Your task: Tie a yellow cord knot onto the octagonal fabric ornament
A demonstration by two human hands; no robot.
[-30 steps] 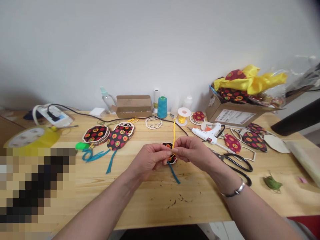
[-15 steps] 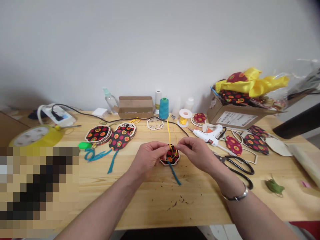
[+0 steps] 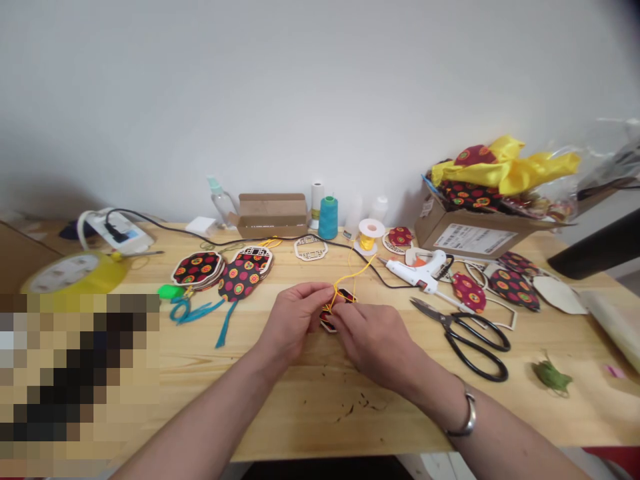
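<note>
My left hand (image 3: 290,319) is closed, thumb and forefinger pinching thin yellow cord (image 3: 356,273) above a small dark piece with a floral pattern and pale rim (image 3: 347,294). Close against those fingers, my right hand (image 3: 373,339) is also closed in a pinch on the cord. Loops of the cord stand up beyond the fingertips and trail toward the yellow spool (image 3: 369,244). The patterned piece lies on the table, largely hidden under both hands, and its blue ribbon is out of sight behind the right one.
Black-handled scissors (image 3: 475,340) lie right of my hands, with a white glue gun (image 3: 419,270) behind them. A stack of patterned pieces (image 3: 198,269) and a teal thread cone (image 3: 328,219) stand farther back. At the right is a carton (image 3: 470,237) of fabric.
My right hand has moved left and nearer to me, up against my left fingers. The raised cord has dropped into a slanting loop, and the blue ribbon is now covered.
</note>
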